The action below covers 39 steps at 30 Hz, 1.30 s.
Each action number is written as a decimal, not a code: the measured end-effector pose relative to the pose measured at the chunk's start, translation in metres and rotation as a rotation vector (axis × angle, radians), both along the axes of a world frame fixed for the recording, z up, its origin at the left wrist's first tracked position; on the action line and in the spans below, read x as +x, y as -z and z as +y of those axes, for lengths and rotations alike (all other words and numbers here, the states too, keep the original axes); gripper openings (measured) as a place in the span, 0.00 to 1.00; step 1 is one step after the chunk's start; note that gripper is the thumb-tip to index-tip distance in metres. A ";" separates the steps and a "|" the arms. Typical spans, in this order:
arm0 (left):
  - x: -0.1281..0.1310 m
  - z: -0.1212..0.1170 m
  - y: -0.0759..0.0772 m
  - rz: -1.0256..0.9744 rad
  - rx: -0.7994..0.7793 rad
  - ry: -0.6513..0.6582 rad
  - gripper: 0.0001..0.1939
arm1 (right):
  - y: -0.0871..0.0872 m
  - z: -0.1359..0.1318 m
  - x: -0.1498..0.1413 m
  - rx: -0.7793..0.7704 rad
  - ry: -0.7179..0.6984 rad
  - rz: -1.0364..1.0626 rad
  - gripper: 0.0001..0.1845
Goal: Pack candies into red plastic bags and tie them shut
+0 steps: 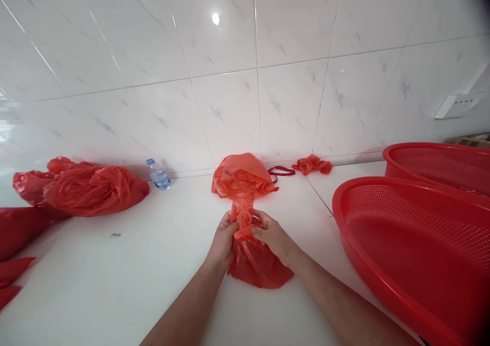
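Observation:
A thin red plastic bag (260,264) lies in front of me on the white table, its neck gathered into a narrow twist. My left hand (225,238) grips the gathered neck from the left, fingers closed on it. From the other side my right hand (272,235) pinches the same neck, thumb on top. Beyond the hands the bag's top flares out into a loose, crumpled puff toward the wall. What the bag holds, if anything, cannot be made out.
Two red plastic baskets (377,233) stand at the right. Several red bags (95,190) are heaped at the left, beside a water bottle (159,175). A crumpled red bag (313,165) and a dark red strap (282,171) lie by the tiled wall (225,111).

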<state>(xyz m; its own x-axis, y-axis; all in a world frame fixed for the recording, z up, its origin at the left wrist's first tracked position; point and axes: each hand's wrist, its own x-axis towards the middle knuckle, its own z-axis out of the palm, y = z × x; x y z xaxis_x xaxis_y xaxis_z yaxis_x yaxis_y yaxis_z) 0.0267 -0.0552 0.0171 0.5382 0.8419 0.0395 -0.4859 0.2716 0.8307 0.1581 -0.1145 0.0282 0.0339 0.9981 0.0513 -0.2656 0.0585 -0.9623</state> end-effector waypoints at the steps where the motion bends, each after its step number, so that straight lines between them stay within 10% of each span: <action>1: 0.000 -0.001 0.000 0.038 0.036 0.005 0.09 | 0.001 0.001 -0.001 0.009 -0.009 -0.016 0.22; 9: 0.006 -0.013 0.017 0.436 0.414 -0.297 0.22 | 0.012 0.009 -0.003 -0.058 0.173 0.066 0.13; 17: -0.002 -0.016 0.012 0.673 1.201 -0.590 0.21 | 0.015 0.011 0.000 -0.075 0.161 0.107 0.12; 25: -0.002 -0.007 0.015 0.842 0.980 -0.540 0.08 | 0.018 0.005 0.021 -0.094 -0.025 0.476 0.18; 39: -0.002 -0.011 0.014 0.755 1.059 -0.555 0.05 | 0.011 0.003 0.022 0.036 0.256 -0.280 0.14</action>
